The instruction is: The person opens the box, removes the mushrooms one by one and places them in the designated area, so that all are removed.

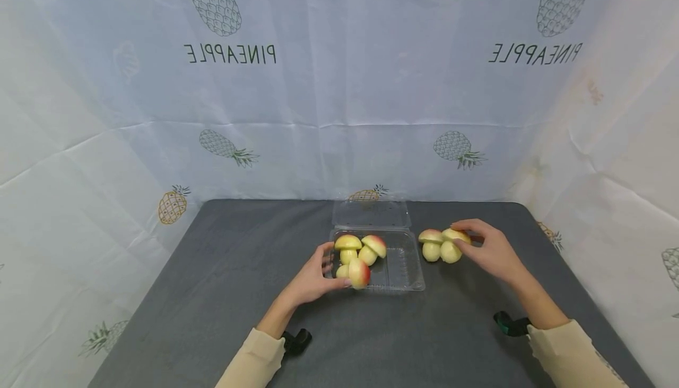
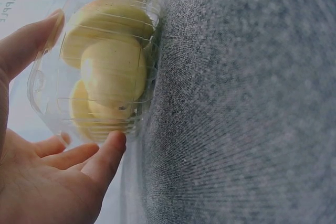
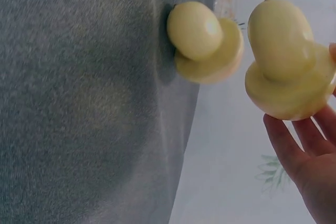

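Note:
The clear plastic container [image 1: 405, 267] stands with its hinged lid raised. Three yellow toy mushrooms with reddish caps are in its left half, the nearest toy mushroom [image 1: 359, 273] lying tipped over. My left hand [image 1: 312, 277] holds the container's left near corner, thumb at the rim and fingers along the side wall. To the right, my right hand [image 1: 493, 252] holds another toy mushroom [image 3: 281, 51] by its cap, fingertips under the cap's edge in the right wrist view. Beside it another toy mushroom [image 1: 431, 249] rests on the table. The right thumb is mostly out of the right wrist view.
The lid [image 1: 371, 214] lies back toward the table's far edge. A dark grey cloth covers the table [image 1: 223, 293]. Close behind and at both sides hangs a pale curtain [image 1: 339, 81] printed with pineapples. A black wrist strap [image 1: 297, 342] shows below my left hand.

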{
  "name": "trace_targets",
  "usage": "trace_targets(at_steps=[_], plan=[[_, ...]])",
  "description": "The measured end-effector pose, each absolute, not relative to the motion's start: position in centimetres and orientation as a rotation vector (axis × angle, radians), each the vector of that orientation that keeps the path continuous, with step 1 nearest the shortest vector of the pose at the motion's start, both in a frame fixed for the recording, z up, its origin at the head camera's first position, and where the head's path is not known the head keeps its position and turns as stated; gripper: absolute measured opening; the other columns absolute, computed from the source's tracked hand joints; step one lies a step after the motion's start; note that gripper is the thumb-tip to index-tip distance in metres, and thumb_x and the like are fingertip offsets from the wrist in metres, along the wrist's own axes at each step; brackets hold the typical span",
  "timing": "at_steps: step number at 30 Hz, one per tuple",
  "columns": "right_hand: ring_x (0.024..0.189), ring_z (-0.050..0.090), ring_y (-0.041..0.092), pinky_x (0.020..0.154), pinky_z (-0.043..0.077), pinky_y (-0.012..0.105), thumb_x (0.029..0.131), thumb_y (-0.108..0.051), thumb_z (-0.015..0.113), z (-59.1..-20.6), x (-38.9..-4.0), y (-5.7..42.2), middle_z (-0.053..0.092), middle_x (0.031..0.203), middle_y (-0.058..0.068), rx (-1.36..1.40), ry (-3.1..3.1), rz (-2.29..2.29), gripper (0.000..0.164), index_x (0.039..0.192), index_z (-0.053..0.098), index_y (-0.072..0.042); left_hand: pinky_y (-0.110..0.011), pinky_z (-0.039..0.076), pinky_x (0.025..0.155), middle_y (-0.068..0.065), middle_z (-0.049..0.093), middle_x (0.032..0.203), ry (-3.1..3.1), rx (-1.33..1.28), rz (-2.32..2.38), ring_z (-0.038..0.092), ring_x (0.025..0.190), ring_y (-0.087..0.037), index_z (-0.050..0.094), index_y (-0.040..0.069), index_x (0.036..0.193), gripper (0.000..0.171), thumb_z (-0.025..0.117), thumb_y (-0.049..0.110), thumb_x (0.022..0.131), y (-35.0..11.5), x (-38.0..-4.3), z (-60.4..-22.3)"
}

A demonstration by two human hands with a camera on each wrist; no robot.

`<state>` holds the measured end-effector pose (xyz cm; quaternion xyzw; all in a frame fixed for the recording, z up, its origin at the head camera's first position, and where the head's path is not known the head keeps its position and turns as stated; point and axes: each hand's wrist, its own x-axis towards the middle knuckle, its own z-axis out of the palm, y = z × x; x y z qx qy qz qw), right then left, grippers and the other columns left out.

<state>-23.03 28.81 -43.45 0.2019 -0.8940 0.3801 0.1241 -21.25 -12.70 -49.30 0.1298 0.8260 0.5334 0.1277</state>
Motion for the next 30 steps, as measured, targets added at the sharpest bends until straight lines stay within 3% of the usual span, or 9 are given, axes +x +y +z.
trace_targets(at_steps=[6, 13, 20, 30], plan=[[0.108, 0.06, 0.015, 0.087, 0.054, 0.023, 0.098, -0.015, 0.071, -43.8, -23.6, 29.5, 0.066, 0.125, 0.013, 0.54, -2.637, 1.08, 0.03, 0.126, 0.069, -0.005, -0.058, 0.042, 0.11, -0.021, 0.026, 0.162, 2.405, 0.373, 1.552, 0.04, 0.142, -0.044, 0.021, 0.009, 0.16, 0.102, 0.083, 0.042, 0.085, -12.6, -21.2, -49.2], [0.11, 0.06, 0.036, 0.091, 0.054, 0.054, 0.1, -0.016, 0.069, -44.4, -24.3, 30.0, 0.064, 0.126, 0.019, 0.511, -2.678, 1.083, 0.032, 0.127, 0.067, 0.0, -0.058, 0.042, 0.11, -0.021, 0.025, 0.163, 2.399, 0.383, 1.563, 0.039, 0.142, -0.045, 0.021, 0.009, 0.16, 0.102, 0.083, 0.041, 0.086, -12.7, -21.2, -49.4], [0.111, 0.061, 0.037, 0.09, 0.056, 0.048, 0.1, -0.018, 0.068, -45.9, -25.0, 30.6, 0.063, 0.128, 0.02, 0.47, -2.732, 1.096, 0.035, 0.129, 0.065, 0.001, -0.058, 0.043, 0.11, -0.021, 0.025, 0.163, 2.396, 0.391, 1.564, 0.04, 0.142, -0.045, 0.021, 0.008, 0.16, 0.102, 0.083, 0.041, 0.086, -12.8, -21.1, -49.5], [0.114, 0.059, 0.042, 0.095, 0.051, 0.059, 0.1, -0.015, 0.068, -46.7, -25.8, 30.7, 0.061, 0.128, 0.024, 0.46, -2.739, 1.128, 0.035, 0.129, 0.064, 0.004, -0.058, 0.043, 0.11, -0.021, 0.025, 0.163, 2.394, 0.393, 1.571, 0.039, 0.142, -0.044, 0.02, 0.008, 0.16, 0.101, 0.082, 0.04, 0.087, -12.7, -21.1, -49.4]])
